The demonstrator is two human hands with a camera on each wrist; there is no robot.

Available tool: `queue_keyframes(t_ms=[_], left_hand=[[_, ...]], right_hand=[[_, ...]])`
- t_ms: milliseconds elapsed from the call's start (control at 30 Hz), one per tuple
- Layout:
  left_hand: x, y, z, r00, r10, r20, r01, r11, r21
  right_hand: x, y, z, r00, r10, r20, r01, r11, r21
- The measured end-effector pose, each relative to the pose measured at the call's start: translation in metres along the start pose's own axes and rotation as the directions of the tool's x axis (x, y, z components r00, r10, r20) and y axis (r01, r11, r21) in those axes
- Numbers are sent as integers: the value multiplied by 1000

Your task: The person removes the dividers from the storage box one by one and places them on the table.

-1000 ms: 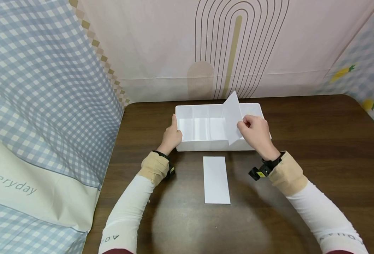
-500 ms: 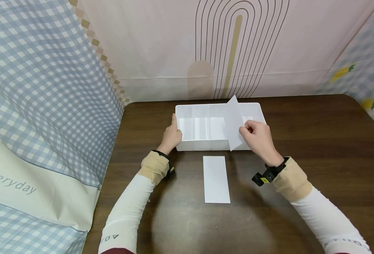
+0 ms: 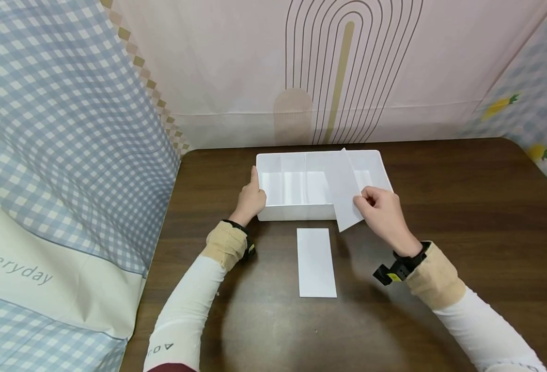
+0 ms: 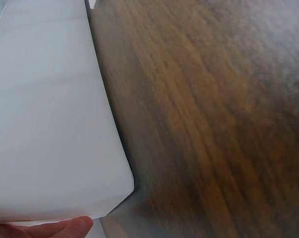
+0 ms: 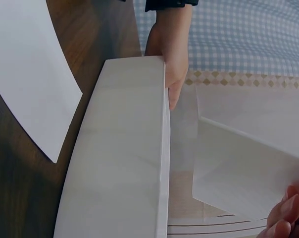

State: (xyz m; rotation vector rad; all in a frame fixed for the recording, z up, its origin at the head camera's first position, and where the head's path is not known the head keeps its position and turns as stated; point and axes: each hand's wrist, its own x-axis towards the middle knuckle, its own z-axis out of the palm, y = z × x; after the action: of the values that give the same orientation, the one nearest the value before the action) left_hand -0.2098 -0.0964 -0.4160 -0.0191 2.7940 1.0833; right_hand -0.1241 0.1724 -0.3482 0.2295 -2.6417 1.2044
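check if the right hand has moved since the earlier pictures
Yes: judged against the white box in the head view, the right hand has moved toward the picture's bottom and slightly right.

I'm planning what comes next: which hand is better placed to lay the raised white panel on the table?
Probably the right hand: it pinches the white panel, while the left hand touches the white box at its left end, away from the panel.

Head view looks down; close wrist views share the box.
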Motion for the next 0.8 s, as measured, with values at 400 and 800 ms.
queue_keyframes(t_ms=[400, 800], left_hand=[[-1, 1, -1, 1000, -5, 2, 5, 1000, -4], [-2, 2, -1, 1000, -14, 10, 14, 1000, -6]], right_hand=[[-10, 2, 1, 1000, -17, -4, 17, 1000, 10], [-21, 5, 0, 999, -36, -13, 36, 999, 0]])
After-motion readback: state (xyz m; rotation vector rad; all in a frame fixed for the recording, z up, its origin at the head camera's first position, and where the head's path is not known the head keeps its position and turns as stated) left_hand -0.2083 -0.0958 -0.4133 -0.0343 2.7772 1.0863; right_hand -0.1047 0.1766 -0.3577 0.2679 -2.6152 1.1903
